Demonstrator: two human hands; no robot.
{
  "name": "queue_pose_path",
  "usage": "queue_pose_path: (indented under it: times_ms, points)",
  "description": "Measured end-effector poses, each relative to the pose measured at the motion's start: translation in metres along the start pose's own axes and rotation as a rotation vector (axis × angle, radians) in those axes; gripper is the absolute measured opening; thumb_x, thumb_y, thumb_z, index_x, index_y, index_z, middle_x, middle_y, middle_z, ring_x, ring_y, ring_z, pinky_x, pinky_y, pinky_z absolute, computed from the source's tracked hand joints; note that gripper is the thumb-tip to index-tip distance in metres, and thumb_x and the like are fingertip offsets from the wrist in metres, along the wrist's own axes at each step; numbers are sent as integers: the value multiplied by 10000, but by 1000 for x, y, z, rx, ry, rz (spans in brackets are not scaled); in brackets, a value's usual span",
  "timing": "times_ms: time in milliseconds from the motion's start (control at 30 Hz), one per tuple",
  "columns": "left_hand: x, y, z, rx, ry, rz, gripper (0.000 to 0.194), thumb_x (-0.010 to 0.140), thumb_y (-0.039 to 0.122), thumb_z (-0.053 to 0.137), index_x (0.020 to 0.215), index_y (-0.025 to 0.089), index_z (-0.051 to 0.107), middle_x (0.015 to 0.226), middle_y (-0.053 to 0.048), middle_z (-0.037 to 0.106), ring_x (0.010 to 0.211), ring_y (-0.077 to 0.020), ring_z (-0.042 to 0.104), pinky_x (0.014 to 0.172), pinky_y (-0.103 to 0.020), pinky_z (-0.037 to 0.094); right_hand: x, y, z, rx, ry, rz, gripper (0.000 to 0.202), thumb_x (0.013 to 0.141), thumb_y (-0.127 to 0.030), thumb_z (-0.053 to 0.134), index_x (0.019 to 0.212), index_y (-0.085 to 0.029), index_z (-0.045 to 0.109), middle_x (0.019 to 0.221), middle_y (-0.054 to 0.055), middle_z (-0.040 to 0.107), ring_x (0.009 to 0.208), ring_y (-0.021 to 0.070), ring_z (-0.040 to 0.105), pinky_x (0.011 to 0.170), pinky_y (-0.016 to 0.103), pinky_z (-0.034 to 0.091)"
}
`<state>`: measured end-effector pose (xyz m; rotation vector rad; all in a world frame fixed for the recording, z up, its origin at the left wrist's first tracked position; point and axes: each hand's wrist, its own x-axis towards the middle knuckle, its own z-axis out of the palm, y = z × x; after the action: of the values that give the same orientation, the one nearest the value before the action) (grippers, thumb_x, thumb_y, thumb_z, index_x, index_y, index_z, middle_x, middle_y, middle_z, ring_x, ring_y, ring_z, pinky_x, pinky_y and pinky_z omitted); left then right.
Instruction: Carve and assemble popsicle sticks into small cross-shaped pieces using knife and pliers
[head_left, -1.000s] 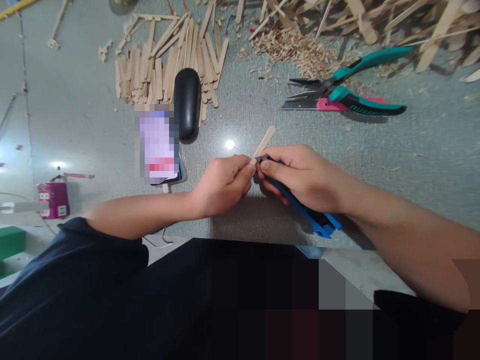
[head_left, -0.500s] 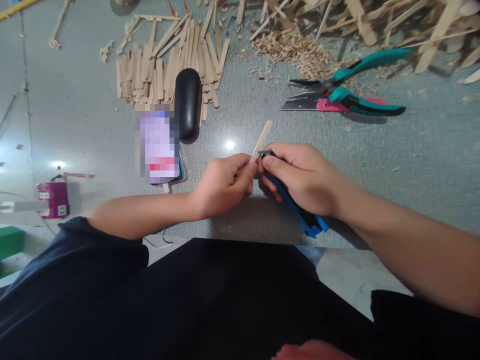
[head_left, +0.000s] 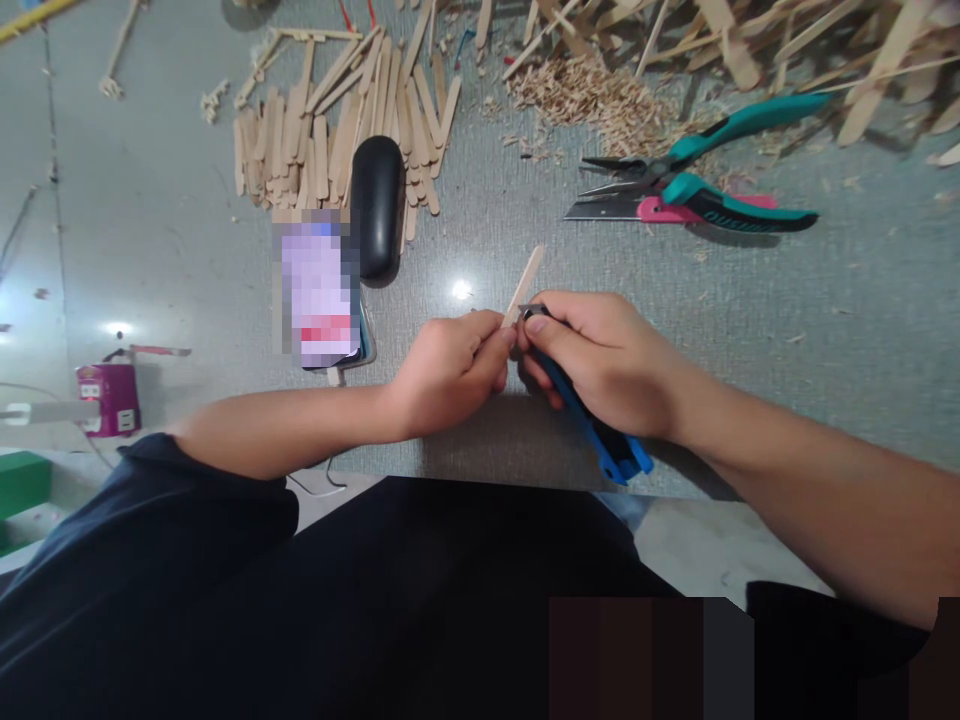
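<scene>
Wooden stick (head_left: 524,284) juts up and rightward from the left grip (head_left: 459,372)

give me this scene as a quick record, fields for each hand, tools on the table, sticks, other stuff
left hand: grips a wooden stick
right hand: holds a blue cutter, blade beside the stick
tools on table: pliers, handles spread, over a pink cutter
sticks: loose pile behind the phone
other: black case, wood shavings
</scene>
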<state>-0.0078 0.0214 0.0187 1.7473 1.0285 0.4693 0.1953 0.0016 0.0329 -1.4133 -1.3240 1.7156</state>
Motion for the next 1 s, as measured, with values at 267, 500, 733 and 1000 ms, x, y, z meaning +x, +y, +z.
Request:
queue_pose_path:
  times_ms: [267,500,733,1000]
  points:
    - [1,1,0,-44,-5,-22,374,1153,291,527,794,220,605,629,33,669,563,-89,570,601,-257,439,-5,-9,0,84,-51,107,395,1189,-166,511,815,-245,608,625,-27,615,497,118,577,510,274,448]
    - [1,-2,2,-133,-5,-63,363,1167,329,534,831,224,625,636,19,664,562,-102,557,561,-253,432,0,-1,0,148,-43,96,367,1164,-160,522,817,-240,611,599,-27,626,478,123,582,496,266,463]
    - [1,-1,1,-137,-1,-73,367,1161,323,541,815,230,619,635,19,639,552,-104,529,542,-256,418,3,3,-1,155,-33,41,368,1155,-256,628,788,-246,612,575,-29,623,446,129,567,466,280,439]
    - [1,1,2,-44,26,-61,352,1135,291,566,795,220,624,644,25,689,560,-92,555,578,-259,425,1,0,-2,123,-32,48,375,1151,-325,686,788,-253,622,584,-28,623,469,135,580,475,285,455]
